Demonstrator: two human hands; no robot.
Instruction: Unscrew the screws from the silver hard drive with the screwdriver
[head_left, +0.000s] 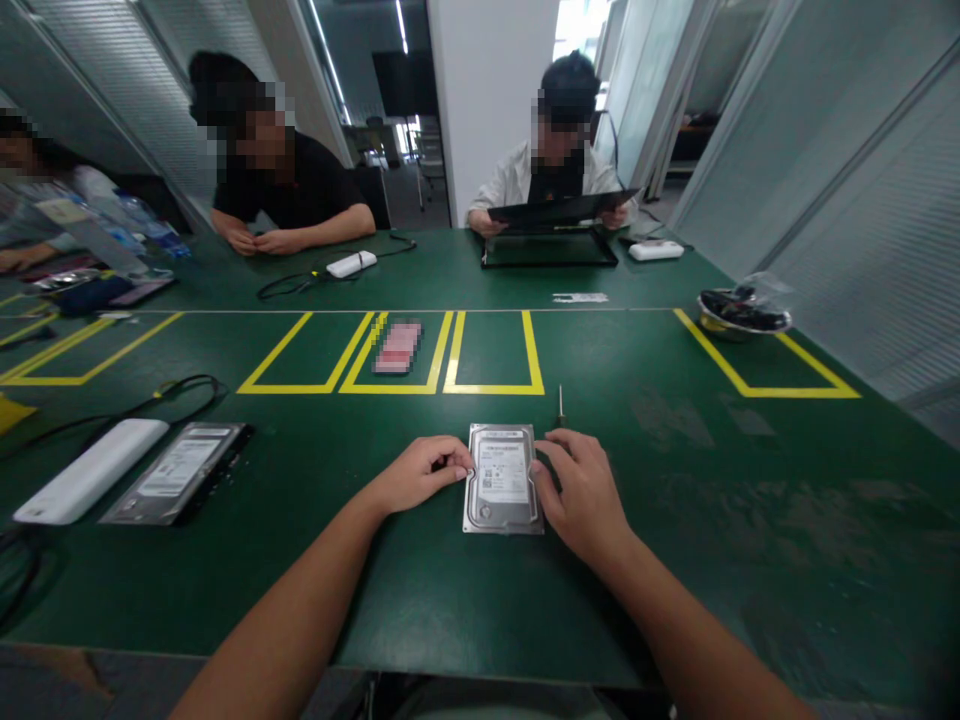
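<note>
The hard drive [502,478] looks like bare silvery metal with a matt paper label. The table [675,560] has a dull green mat, scuffed in patches. The screwdriver [560,405] shaft is thin metal; the bowl [739,318] gleams like steel.
</note>
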